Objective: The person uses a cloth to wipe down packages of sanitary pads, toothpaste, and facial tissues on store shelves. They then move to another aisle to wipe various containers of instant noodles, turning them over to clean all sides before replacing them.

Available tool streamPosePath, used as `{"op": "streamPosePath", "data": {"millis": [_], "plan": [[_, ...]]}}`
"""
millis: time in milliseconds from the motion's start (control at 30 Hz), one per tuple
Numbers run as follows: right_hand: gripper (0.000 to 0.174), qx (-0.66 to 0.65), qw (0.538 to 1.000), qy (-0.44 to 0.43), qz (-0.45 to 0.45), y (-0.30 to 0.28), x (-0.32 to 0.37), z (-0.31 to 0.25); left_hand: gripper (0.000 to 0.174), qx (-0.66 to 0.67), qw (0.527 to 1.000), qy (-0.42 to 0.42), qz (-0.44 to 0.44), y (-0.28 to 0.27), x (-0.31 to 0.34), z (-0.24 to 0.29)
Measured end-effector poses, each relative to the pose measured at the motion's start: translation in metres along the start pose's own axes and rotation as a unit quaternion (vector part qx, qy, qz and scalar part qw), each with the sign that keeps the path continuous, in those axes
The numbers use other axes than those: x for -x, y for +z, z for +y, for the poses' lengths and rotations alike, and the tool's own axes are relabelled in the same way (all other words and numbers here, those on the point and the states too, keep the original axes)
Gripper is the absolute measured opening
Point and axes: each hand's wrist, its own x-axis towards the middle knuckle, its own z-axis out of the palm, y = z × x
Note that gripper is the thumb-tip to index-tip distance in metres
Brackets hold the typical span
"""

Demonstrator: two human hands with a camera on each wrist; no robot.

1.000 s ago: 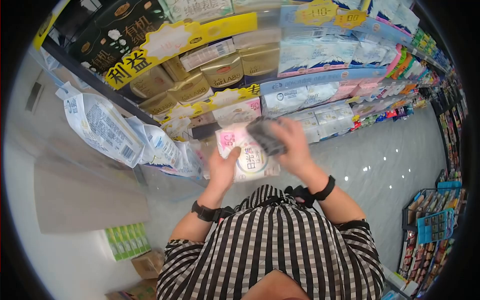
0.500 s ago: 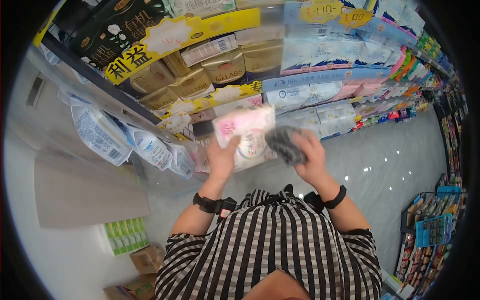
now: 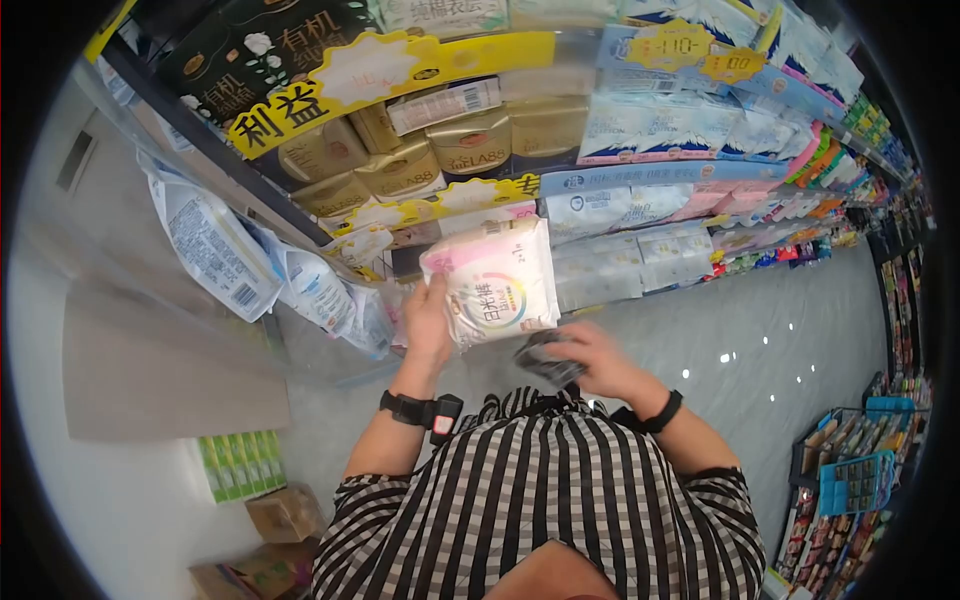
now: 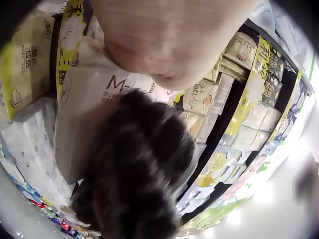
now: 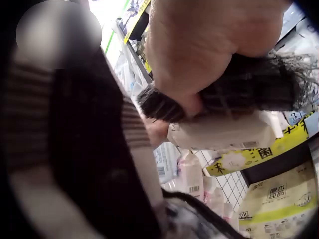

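Observation:
My left hand [image 3: 428, 325] grips a white-and-pink plastic soft pack [image 3: 505, 275] by its left edge, its printed front with a rainbow ring facing up at the head camera. In my right hand [image 3: 605, 362] is a bunched dark grey cloth [image 3: 548, 358], just below the pack's lower right corner. Up close in the right wrist view, the fuzzy cloth [image 5: 249, 89] shows a frayed edge, with the fingers curled over it and the pack [image 5: 219, 132] behind. The same dark cloth [image 4: 144, 149], blurred, covers part of the pack [image 4: 87, 124] in the left wrist view.
Shelves ahead hold gold packs [image 3: 470, 145] and blue-white packs [image 3: 660, 125] behind yellow and blue label strips. White bags [image 3: 215, 240] hang at the left. Cardboard boxes [image 3: 285, 512] stand on the floor at lower left, and a display rack [image 3: 855, 460] is at the right.
The cloth has moved from over the pack's upper right down past its lower right corner, towards my body. The left hand still holds the pack, whose front now shows more fully.

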Motion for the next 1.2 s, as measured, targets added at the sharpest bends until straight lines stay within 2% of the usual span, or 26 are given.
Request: {"op": "streamPosePath", "data": {"millis": [33,100,133,167,200,233,267,300,333,367,433,500,533,567,633,667,700,733,767,833,900,967,1033,1067,1133,1200], "plan": [[0.061,-0.032,0.997,0.029,0.056,-0.008,0.007,0.008,0.027,0.119,0.992,-0.025,-0.017,-0.003,-0.002,0.005],[0.049,-0.077,0.983,0.104,0.131,-0.033,0.012,0.014,0.027,0.112,0.992,-0.025,-0.051,-0.021,-0.005,-0.003],[0.042,-0.239,0.931,0.201,0.187,-0.041,0.005,0.009,0.026,0.067,0.994,-0.045,-0.069,-0.023,-0.003,-0.004],[0.036,-0.389,0.842,0.289,0.238,-0.046,-0.004,0.008,0.025,0.021,0.994,-0.065,-0.091,-0.022,-0.003,-0.005],[0.029,-0.457,0.81,0.271,0.25,-0.048,-0.014,0.013,0.025,0.02,0.993,-0.065,-0.095,-0.018,0.0,-0.01],[0.029,-0.456,0.809,0.27,0.254,-0.047,-0.022,0.01,0.024,-0.075,0.989,-0.012,-0.128,-0.011,0.008,-0.017],[0.03,-0.489,0.789,0.295,0.227,-0.043,-0.033,0.003,0.023,-0.17,0.972,0.042,-0.157,-0.005,0.015,-0.023],[0.03,-0.522,0.766,0.319,0.198,-0.039,-0.041,-0.003,0.023,-0.171,0.972,0.044,-0.157,0.006,0.024,-0.022],[0.029,-0.513,0.775,0.346,0.13,-0.027,-0.043,-0.004,0.022,-0.184,0.964,0.125,-0.146,0.018,0.035,-0.015],[0.032,-0.538,0.772,0.31,0.136,-0.014,-0.043,-0.009,0.022,-0.197,0.949,0.205,-0.134,0.024,0.04,-0.011],[0.036,-0.386,0.878,0.277,0.059,0.006,-0.027,-0.001,0.022,-0.196,0.955,0.207,-0.088,0.023,0.037,-0.008],[0.037,-0.354,0.891,0.284,-0.006,0.034,-0.001,0.019,0.021,-0.224,0.939,0.254,-0.059,0.021,0.029,0.005],[0.038,-0.318,0.9,0.29,-0.064,0.043,0.011,0.028,0.018,-0.247,0.938,0.229,-0.082,0.017,0.027,0.013],[0.038,-0.32,0.9,0.287,-0.07,0.046,0.02,0.037,0.018,-0.248,0.938,0.229,-0.075,0.01,0.021,0.018],[0.038,-0.283,0.867,0.409,-0.039,0.043,0.028,0.052,0.019,-0.422,0.781,0.435,-0.148,-0.003,0.006,0.03],[0.038,-0.286,0.867,0.406,-0.042,0.037,0.03,0.056,0.024,-0.452,0.746,0.464,-0.154,-0.007,0.003,0.038],[0.037,-0.36,0.827,0.431,0.008,0.024,0.028,0.052,0.024,-0.455,0.745,0.463,-0.153,-0.014,-0.003,0.041],[0.037,-0.431,0.778,0.453,0.06,0.016,0.028,0.05,0.022,-0.49,0.707,0.494,-0.128,-0.022,-0.01,0.042],[0.037,-0.433,0.777,0.453,0.061,0.015,0.03,0.052,0.019,-0.521,0.666,0.523,-0.104,-0.029,-0.017,0.043],[0.037,-0.455,0.754,0.467,0.082,0.014,0.035,0.052,0.019,-0.542,0.653,0.522,-0.091,-0.038,-0.026,0.045],[0.037,-0.444,0.76,0.468,0.072,0.027,0.042,0.053,0.024,-0.562,0.619,0.544,-0.064,-0.042,-0.036,0.046],[0.038,-0.433,0.767,0.469,0.061,0.035,0.042,0.054,0.024,-0.561,0.622,0.542,-0.063,-0.041,-0.037,0.047],[0.06,-0.338,0.855,0.392,-0.026,0.035,0.026,0.044,0.025,-0.557,0.647,0.512,-0.09,-0.037,-0.034,0.046],[0.06,-0.339,0.854,0.395,-0.023,0.033,0.015,0.037,0.025,-0.556,0.647,0.513,-0.094,-0.033,-0.031,0.046],[0.087,-0.323,0.894,0.31,-0.032,0.024,-0.011,0.023,0.023,-0.536,0.593,0.572,-0.182,-0.02,-0.019,0.045],[0.097,-0.281,0.919,0.273,-0.047,0.017,-0.032,0.017,0.026,-0.541,0.572,0.567,-0.244,-0.008,-0.007,0.039]]}}
